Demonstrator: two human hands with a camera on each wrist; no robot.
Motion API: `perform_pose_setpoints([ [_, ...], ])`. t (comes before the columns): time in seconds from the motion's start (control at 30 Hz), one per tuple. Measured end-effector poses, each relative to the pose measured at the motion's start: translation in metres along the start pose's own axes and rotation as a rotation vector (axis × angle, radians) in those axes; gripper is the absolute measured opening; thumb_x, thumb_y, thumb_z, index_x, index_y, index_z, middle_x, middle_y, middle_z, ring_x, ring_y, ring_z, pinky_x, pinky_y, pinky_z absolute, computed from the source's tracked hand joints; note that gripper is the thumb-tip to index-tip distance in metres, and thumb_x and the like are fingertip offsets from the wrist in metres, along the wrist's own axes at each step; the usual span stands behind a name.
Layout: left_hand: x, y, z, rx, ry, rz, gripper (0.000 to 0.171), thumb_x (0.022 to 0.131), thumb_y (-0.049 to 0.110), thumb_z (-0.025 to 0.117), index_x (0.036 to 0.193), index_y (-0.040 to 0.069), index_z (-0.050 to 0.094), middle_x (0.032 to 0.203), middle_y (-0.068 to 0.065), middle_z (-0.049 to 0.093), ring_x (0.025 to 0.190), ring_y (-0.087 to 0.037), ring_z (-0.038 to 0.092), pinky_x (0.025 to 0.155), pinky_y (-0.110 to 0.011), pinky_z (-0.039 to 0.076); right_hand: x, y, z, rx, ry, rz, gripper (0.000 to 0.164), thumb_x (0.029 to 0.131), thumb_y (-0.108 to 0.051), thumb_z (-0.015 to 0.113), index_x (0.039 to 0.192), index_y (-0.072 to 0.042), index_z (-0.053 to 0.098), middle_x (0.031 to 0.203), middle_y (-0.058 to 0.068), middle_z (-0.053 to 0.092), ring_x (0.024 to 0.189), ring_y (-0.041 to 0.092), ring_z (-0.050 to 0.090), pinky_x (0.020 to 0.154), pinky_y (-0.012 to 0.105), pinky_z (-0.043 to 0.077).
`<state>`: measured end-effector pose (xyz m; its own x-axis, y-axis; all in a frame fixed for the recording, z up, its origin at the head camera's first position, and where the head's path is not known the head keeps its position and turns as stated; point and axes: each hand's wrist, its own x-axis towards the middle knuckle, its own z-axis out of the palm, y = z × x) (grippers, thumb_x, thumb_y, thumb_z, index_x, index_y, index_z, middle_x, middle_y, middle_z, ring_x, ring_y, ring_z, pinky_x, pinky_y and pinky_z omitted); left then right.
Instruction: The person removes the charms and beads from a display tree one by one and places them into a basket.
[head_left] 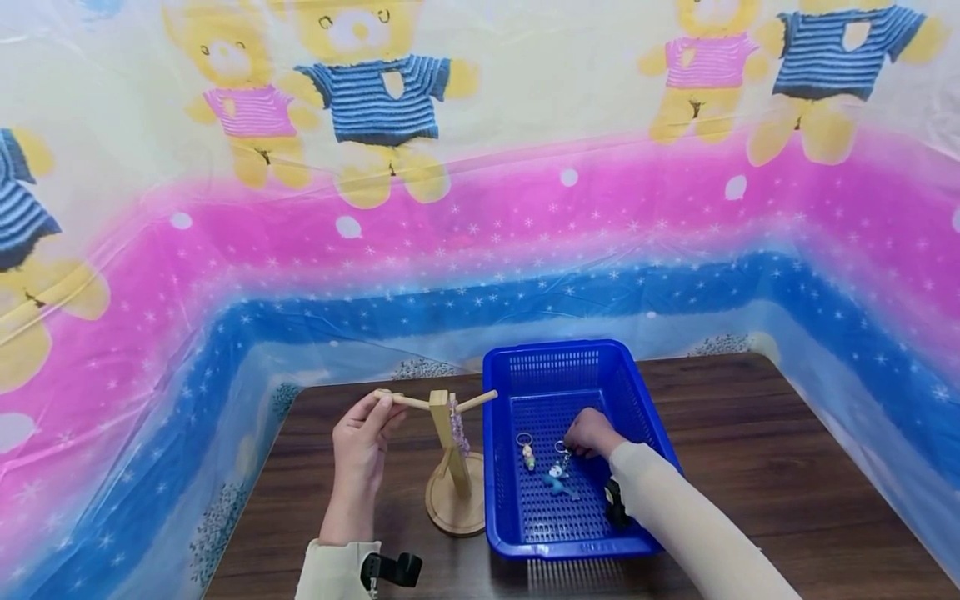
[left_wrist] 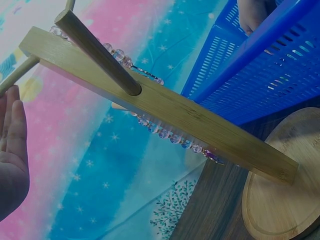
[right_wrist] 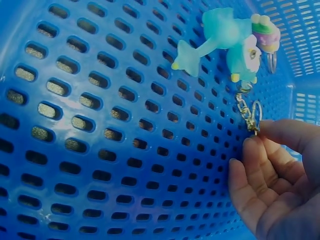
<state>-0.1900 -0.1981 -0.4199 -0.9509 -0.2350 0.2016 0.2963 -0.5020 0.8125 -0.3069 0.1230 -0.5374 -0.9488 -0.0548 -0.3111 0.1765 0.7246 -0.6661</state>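
My left hand (head_left: 363,433) pinches the end of a left peg (head_left: 412,402) on a wooden stand (head_left: 450,450) with a round base. A bracelet of clear pinkish beads (left_wrist: 175,137) hangs on the stand beside its post. Inside the blue basket (head_left: 491,467), my right hand (head_left: 591,433) pinches the metal clasp and ring end (right_wrist: 253,125) of a keychain with a teal figure (right_wrist: 222,32). That figure lies on the basket floor. To its left lies a second keychain (head_left: 528,457), small, pastel-coloured, with its own ring.
The basket stands right beside the stand on a dark wood table (head_left: 750,433). Behind the table hangs a cloth (head_left: 480,242) printed with bears and snowflakes. Another peg (head_left: 480,401) sticks out toward the basket's left rim.
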Motion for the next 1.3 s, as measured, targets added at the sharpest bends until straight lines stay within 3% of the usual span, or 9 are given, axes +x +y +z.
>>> perform_pose_setpoints([
  [0.17, 0.0, -0.001, -0.001, -0.001, 0.0, 0.005, 0.025, 0.1, -0.003, 0.06, 0.088, 0.011, 0.076, 0.085, 0.003, 0.08, 0.08, -0.004, 0.076, 0.076, -0.017, 0.064, -0.003, -0.002, -0.003, 0.033, -0.034, -0.015, 0.032, 0.086, -0.001, 0.067, 0.058, -0.013, 0.056, 0.056, -0.001, 0.056, 0.055, 0.012, 0.06, 0.056, 0.031, 0.061],
  [0.33, -0.001, -0.002, -0.002, -0.002, -0.009, 0.017, 0.025, 0.1, -0.004, 0.059, 0.089, 0.011, 0.076, 0.087, 0.002, 0.08, 0.081, -0.005, 0.077, 0.077, -0.017, 0.065, -0.009, -0.012, -0.013, 0.071, -0.067, -0.082, 0.03, 0.088, -0.003, 0.066, 0.061, -0.012, 0.056, 0.063, 0.0, 0.063, 0.06, 0.012, 0.061, 0.058, 0.03, 0.061],
  [0.47, -0.001, -0.002, -0.002, -0.008, -0.014, 0.023, 0.025, 0.1, -0.004, 0.059, 0.089, 0.011, 0.076, 0.087, 0.002, 0.08, 0.08, -0.005, 0.077, 0.077, -0.017, 0.065, -0.016, -0.026, -0.023, 0.132, -0.115, -0.136, 0.015, 0.093, -0.005, 0.063, 0.082, 0.0, 0.07, 0.082, 0.009, 0.072, 0.063, 0.011, 0.057, 0.062, 0.029, 0.059],
  [0.6, 0.0, -0.002, -0.002, -0.003, -0.015, 0.024, 0.026, 0.1, -0.003, 0.06, 0.088, 0.013, 0.077, 0.086, 0.003, 0.08, 0.08, -0.004, 0.077, 0.076, -0.017, 0.064, -0.027, -0.041, -0.033, 0.201, -0.161, -0.181, 0.02, 0.099, -0.009, 0.06, 0.107, 0.004, 0.072, 0.111, 0.018, 0.074, 0.077, 0.015, 0.065, 0.073, 0.033, 0.062],
  [0.67, 0.0, -0.003, -0.001, 0.009, -0.012, 0.022, 0.027, 0.1, -0.003, 0.059, 0.088, 0.014, 0.077, 0.086, 0.003, 0.08, 0.08, -0.003, 0.077, 0.076, -0.016, 0.064, -0.032, -0.048, -0.037, 0.224, -0.166, -0.205, 0.021, 0.101, -0.013, 0.06, 0.111, 0.002, 0.072, 0.116, 0.018, 0.072, 0.087, 0.021, 0.07, 0.08, 0.036, 0.065],
  [0.77, 0.0, -0.004, -0.001, 0.021, 0.0, 0.017, 0.029, 0.101, -0.004, 0.059, 0.087, 0.015, 0.077, 0.086, 0.004, 0.08, 0.08, -0.003, 0.076, 0.076, -0.016, 0.064, -0.042, -0.06, -0.044, 0.263, -0.17, -0.246, 0.024, 0.102, -0.018, 0.062, 0.117, -0.001, 0.071, 0.113, 0.018, 0.072, 0.101, 0.032, 0.072, 0.089, 0.042, 0.065],
  [0.87, 0.001, -0.004, 0.0, 0.03, 0.007, 0.015, 0.031, 0.101, -0.004, 0.058, 0.086, 0.016, 0.076, 0.085, 0.004, 0.08, 0.079, -0.003, 0.076, 0.075, -0.016, 0.064, -0.053, -0.074, -0.05, 0.309, -0.186, -0.279, 0.026, 0.102, -0.02, 0.063, 0.119, -0.002, 0.07, 0.111, 0.016, 0.072, 0.104, 0.034, 0.071, 0.091, 0.043, 0.065],
  [1.13, 0.002, -0.004, -0.002, 0.019, -0.005, 0.022, 0.027, 0.101, -0.003, 0.059, 0.088, 0.013, 0.076, 0.085, 0.004, 0.08, 0.079, -0.003, 0.076, 0.076, -0.016, 0.064, -0.087, -0.107, -0.059, 0.439, -0.283, -0.424, 0.032, 0.103, -0.018, 0.062, 0.127, 0.003, 0.067, 0.113, 0.017, 0.073, 0.092, 0.017, 0.07, 0.095, 0.045, 0.065],
  [1.3, 0.002, -0.003, -0.001, 0.007, -0.021, 0.023, 0.029, 0.101, -0.004, 0.058, 0.087, 0.014, 0.076, 0.086, 0.004, 0.08, 0.08, -0.003, 0.077, 0.076, -0.016, 0.064, -0.101, -0.122, -0.057, 0.482, -0.319, -0.499, 0.033, 0.103, -0.014, 0.062, 0.128, 0.007, 0.066, 0.098, -0.001, 0.075, 0.084, 0.01, 0.069, 0.092, 0.043, 0.066],
])
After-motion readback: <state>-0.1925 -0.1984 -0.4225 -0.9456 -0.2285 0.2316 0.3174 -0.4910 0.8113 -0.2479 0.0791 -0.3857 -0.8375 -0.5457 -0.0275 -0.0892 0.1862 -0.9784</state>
